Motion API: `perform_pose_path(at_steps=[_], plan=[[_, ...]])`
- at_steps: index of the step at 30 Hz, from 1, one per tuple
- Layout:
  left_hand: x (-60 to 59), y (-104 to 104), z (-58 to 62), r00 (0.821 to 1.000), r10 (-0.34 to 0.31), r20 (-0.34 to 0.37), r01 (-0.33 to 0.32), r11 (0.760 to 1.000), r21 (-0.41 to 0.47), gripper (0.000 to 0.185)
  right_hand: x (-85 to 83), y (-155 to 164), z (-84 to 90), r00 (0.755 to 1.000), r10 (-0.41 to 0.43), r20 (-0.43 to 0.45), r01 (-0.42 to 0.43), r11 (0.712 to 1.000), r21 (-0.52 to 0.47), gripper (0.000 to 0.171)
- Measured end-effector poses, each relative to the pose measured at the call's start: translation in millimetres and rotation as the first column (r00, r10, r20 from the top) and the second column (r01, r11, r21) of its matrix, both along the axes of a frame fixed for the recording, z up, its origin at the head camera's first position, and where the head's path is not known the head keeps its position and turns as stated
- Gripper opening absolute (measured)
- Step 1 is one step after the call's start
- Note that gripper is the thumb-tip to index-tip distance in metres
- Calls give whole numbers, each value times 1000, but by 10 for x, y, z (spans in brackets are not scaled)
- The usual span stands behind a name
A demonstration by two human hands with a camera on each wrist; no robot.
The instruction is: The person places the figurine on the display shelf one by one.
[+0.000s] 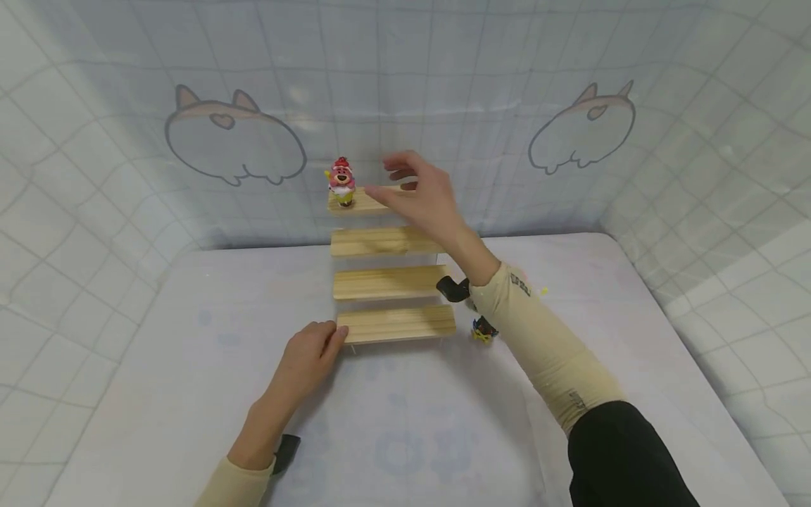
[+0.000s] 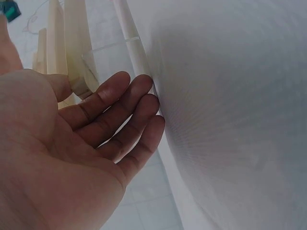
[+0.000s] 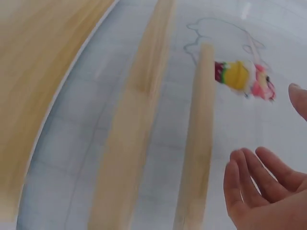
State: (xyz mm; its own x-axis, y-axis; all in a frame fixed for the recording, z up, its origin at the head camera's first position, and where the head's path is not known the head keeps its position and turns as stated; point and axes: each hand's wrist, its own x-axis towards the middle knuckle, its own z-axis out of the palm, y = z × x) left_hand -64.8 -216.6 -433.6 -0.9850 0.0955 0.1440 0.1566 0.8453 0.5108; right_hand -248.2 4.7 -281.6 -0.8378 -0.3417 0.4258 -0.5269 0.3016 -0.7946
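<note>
From where I stood, with twelve o'clock straight ahead of the person, the right hand [image 1: 424,193] hung over the top plank [image 1: 372,201] with nothing in it, its thumb apart from loosely bent fingers and the gap between them facing nine o'clock. At that same nine o'clock, just beside the thumb tip yet apart from it, the pink figurine [image 1: 343,183] in its red hat stood on the plank's left end. The figurine's long axis was upright, while the plank ran from nine to three; the right hand was plainly the nearer one. Down at about seven o'clock from there, the left hand [image 1: 310,352] lightly pinched the left end of the lowest plank [image 1: 395,325], thumb on top; how firmly, I couldn't tell. Two middle planks [image 1: 389,283] climbed toward twelve above it. At three o'clock from the lowest plank, close by the cream right sleeve [image 1: 545,345], a dark-and-yellow figure [image 1: 483,329] sat on the white table [image 1: 190,394]. Beyond it all, at twelve, was a gridded sheet [image 1: 469,91].
</note>
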Motion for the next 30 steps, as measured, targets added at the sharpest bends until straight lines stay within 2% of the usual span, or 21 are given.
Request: perform_pose_path(at_steps=[4,11,21,24,30], plan=[[-10,-14,-3,1000,5,8,-5,1000,-5,39,123,324,-82,999,-46,-23,44,998,-48,48],[-12,-63,-43,1000,15,-3,-15,1000,-5,38,329,751,-298,992,-121,-34,119,991,-58,46],[-23,-64,-31,1000,6,10,-6,1000,-5,38,647,1127,-545,976,-205,-80,203,979,-26,44],[-27,-63,-22,1000,1,9,-1,1000,-11,38,737,1232,-630,963,-253,-88,255,967,5,43],[-15,-61,-14,1000,8,0,-8,1000,-8,38,784,1403,-737,944,-313,-104,316,949,7,39]])
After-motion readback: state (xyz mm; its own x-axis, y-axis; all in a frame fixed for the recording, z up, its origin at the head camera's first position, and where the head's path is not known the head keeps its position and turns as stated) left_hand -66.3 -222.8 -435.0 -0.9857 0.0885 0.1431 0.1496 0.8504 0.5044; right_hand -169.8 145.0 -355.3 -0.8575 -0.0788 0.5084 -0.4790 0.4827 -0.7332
